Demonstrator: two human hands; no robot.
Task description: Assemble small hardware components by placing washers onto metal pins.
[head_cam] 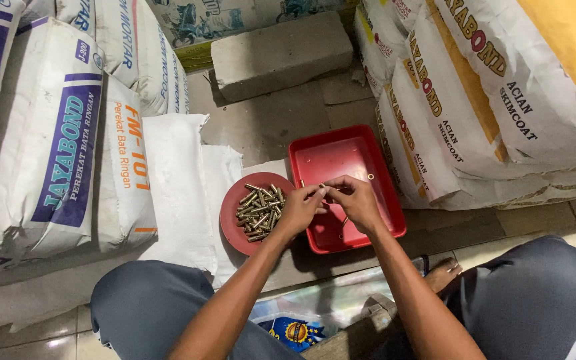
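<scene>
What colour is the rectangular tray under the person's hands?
Red, seen clearly in the head view: the rectangular tray.

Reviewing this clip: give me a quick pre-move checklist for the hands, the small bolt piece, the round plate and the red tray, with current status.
1. Both hands meet on a small metal piece: left hand, right hand, over the red tray: ok.
2. Piece pinched firmly: cannot tell, too small.
3. Round red plate holds a pile of brass-coloured bolts, beside the left hand: ok.
4. Tray flat on the floor: ok.
5. Small ring loose in the tray, apart from the hands: ok.
</scene>
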